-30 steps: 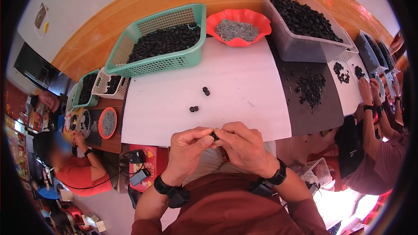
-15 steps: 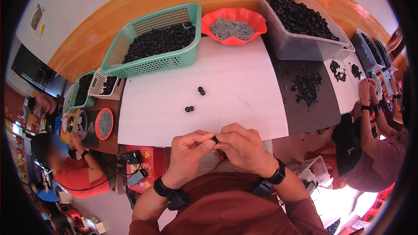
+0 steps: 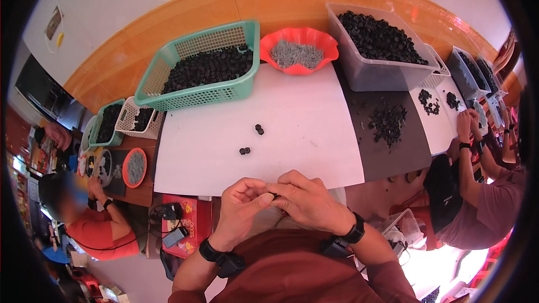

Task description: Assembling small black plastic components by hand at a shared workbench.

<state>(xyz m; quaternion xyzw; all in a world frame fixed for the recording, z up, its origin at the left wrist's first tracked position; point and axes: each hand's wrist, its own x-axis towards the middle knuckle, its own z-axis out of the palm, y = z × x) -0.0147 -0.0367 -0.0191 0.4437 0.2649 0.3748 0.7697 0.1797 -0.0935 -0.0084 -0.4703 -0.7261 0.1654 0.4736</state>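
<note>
Two hands (image 3: 240,207) (image 3: 309,202) pinch a small black plastic-looking part (image 3: 274,196), mostly hidden; likely light, stiff; grip edges.

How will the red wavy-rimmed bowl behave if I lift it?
The red bowl is probably heavy for its size, loaded with grey pieces. Its thin, wavy rim may flex when gripped. Tilting could spill the loose-looking pieces.

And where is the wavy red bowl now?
In the head view, the wavy red bowl stands near the top centre, between the large green basket on its left and the clear bin on its right.
</note>
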